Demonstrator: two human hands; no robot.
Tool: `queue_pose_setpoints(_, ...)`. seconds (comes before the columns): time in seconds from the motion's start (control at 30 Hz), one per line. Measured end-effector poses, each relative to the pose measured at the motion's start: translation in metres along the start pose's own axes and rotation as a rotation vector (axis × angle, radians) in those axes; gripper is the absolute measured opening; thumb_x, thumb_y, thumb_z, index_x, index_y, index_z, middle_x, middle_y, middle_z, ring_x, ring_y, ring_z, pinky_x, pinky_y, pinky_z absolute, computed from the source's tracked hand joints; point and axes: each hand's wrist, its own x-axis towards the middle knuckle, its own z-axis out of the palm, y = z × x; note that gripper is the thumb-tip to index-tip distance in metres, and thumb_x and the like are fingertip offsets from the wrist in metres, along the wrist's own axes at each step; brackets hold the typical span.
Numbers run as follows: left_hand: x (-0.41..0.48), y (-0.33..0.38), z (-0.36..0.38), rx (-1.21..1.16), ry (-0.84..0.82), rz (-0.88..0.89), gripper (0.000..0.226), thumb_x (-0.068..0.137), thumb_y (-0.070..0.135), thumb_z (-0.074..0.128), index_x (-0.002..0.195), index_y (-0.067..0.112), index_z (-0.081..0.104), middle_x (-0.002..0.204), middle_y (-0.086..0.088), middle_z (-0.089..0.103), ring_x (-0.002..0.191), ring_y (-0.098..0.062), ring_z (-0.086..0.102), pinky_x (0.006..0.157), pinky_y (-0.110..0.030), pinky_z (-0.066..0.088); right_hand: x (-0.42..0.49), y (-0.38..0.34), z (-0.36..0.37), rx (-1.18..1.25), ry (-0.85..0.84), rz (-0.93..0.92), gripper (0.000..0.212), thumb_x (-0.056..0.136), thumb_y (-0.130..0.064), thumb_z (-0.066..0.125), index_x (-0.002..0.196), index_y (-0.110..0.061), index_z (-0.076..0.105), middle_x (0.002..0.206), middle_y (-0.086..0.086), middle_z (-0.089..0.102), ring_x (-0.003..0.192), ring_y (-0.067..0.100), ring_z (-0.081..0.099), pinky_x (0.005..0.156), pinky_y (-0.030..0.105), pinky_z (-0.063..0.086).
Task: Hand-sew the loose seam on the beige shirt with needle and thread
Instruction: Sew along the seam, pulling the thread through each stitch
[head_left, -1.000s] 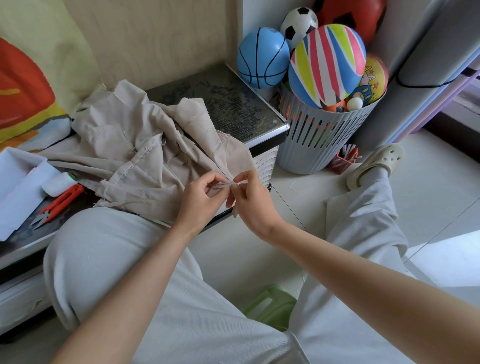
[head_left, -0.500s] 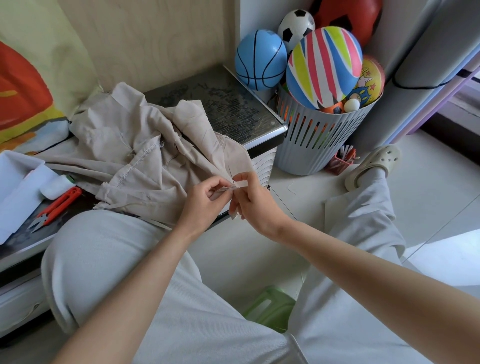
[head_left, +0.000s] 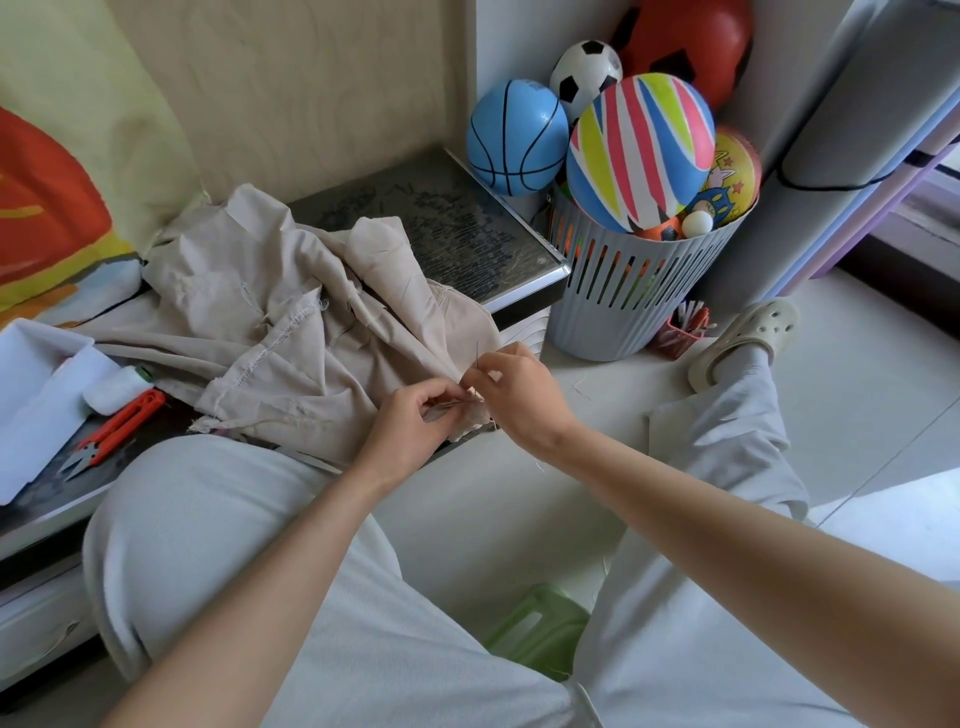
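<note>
Pinching limp beige shirt (head_left: 291, 317) at the seam, left hand (head_left: 413, 423). Nipping thin, likely slippery needle (head_left: 476, 356), right hand (head_left: 522, 397).

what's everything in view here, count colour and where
beige shirt: one, beige, crumpled on the table
needle: one, dark, upright at the shirt's edge
thread spool: one, white, table's left end
table: one, dark top, left
snips: one, orange, beside the spool
box: one, white, far left
basket: one, grey, floor right of the table
balls: six seen, blue, black-white, striped, red, yellow, small white, in and around the basket
stool: one, green, floor between the legs
slipper: one, cream, on the foot at right
left hand: one, pinches the shirt's edge
right hand: one, pinches the needle
</note>
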Motion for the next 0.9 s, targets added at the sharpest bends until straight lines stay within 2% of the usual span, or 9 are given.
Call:
queue_pose_setpoints(0.07, -0.001, 0.002, 0.002, -0.039, -0.021, -0.013, 0.005, 0.078, 0.02, 0.072, 0.08, 0.022, 0.069, 0.079, 0.01, 0.072, 0.081, -0.003, 0.064, 0.081, -0.017, 0.048, 0.002, -0.001, -0.001, 0.14, 0.024, 0.04, 0.022, 0.095, -0.018, 0.05, 0.089, -0.014, 0.07, 0.102, 0.004, 0.054, 0.081, 0.008, 0.049, 0.072, 0.016, 0.039)
queue_pose_setpoints(0.17, -0.001, -0.003, 0.003, 0.001, -0.041, -0.039, 0.015, 0.082, 0.005, 0.069, 0.08, 0.02, 0.068, 0.077, 0.012, 0.072, 0.08, 0.003, 0.064, 0.08, -0.013, 0.045, 0.005, -0.005, -0.007, 0.485, 0.085, 0.108, 0.023, 0.097, -0.011, 0.043, 0.09, -0.011, 0.065, 0.089, 0.004, 0.065, 0.085, 0.012, 0.058, 0.079, 0.02, 0.042)
queue_pose_setpoints(0.23, 0.002, -0.01, 0.001, 0.063, -0.047, -0.061, 0.022, 0.084, -0.001, 0.066, 0.081, 0.021, 0.068, 0.084, 0.009, 0.073, 0.085, -0.002, 0.066, 0.084, -0.019, 0.046, 0.007, -0.006, -0.011, 0.707, 0.078, 0.106, 0.025, 0.1, -0.007, 0.035, 0.092, -0.009, 0.059, 0.074, 0.001, 0.065, 0.075, 0.011, 0.063, 0.084, 0.024, 0.048)
queue_pose_setpoints(0.3, 0.003, -0.013, 0.0, 0.086, -0.046, -0.067, 0.027, 0.084, -0.003, 0.065, 0.08, 0.024, 0.068, 0.083, 0.011, 0.072, 0.086, -0.002, 0.066, 0.086, -0.021, 0.046, 0.008, -0.007, -0.014, 0.845, 0.043, 0.116, 0.026, 0.101, -0.004, 0.029, 0.093, -0.007, 0.054, 0.059, 0.0, 0.051, 0.053, 0.005, 0.054, 0.07, 0.024, 0.054)
queue_pose_setpoints(0.4, 0.005, -0.016, 0.001, 0.13, -0.032, -0.084, 0.032, 0.083, 0.0, 0.066, 0.076, 0.031, 0.07, 0.081, 0.012, 0.072, 0.085, -0.006, 0.065, 0.085, -0.025, 0.047, 0.011, 0.005, -0.016, 0.719, 0.031, 0.129, 0.031, 0.101, -0.006, 0.028, 0.086, -0.014, 0.054, 0.059, -0.005, 0.033, 0.042, 0.002, 0.032, 0.046, 0.017, 0.035)
queue_pose_setpoints(0.53, 0.004, -0.013, 0.002, 0.162, -0.012, -0.112, 0.012, 0.075, 0.021, 0.069, 0.074, 0.033, 0.071, 0.078, 0.004, 0.071, 0.079, -0.009, 0.06, 0.078, -0.026, 0.045, 0.014, 0.034, -0.019, 0.228, -0.025, 0.151, 0.022, 0.099, -0.02, 0.04, 0.091, -0.016, 0.06, 0.069, -0.007, 0.047, 0.058, 0.01, 0.04, 0.055, 0.023, 0.032)
queue_pose_setpoints(0.63, 0.002, -0.01, 0.004, 0.168, 0.008, -0.126, 0.008, 0.069, 0.029, 0.06, 0.072, 0.029, 0.067, 0.076, 0.01, 0.07, 0.078, -0.004, 0.061, 0.077, -0.021, 0.045, 0.011, 0.057, -0.026, -0.01, -0.118, 0.188, 0.024, 0.097, -0.029, 0.047, 0.093, -0.012, 0.063, 0.066, -0.007, 0.046, 0.061, 0.01, 0.043, 0.052, 0.022, 0.03)
queue_pose_setpoints(0.8, 0.006, -0.013, 0.005, 0.183, -0.002, -0.119, 0.009, 0.067, 0.034, 0.059, 0.071, 0.029, 0.065, 0.069, 0.019, 0.066, 0.073, -0.001, 0.058, 0.076, -0.022, 0.044, 0.002, 0.066, -0.029, 0.016, -0.273, 0.192, 0.035, 0.096, -0.043, 0.049, 0.091, -0.017, 0.073, 0.052, -0.008, 0.032, 0.044, 0.005, 0.032, 0.049, 0.02, 0.026)
queue_pose_setpoints(0.9, 0.007, -0.015, 0.006, 0.164, -0.004, -0.108, 0.025, 0.059, 0.048, 0.057, 0.072, 0.027, 0.065, 0.067, 0.017, 0.065, 0.072, -0.002, 0.057, 0.073, -0.022, 0.044, -0.004, 0.057, -0.027, 0.106, -0.427, 0.14, 0.029, 0.094, -0.042, 0.053, 0.088, -0.02, 0.071, 0.042, -0.012, 0.031, 0.038, 0.003, 0.033, 0.045, 0.012, 0.026)
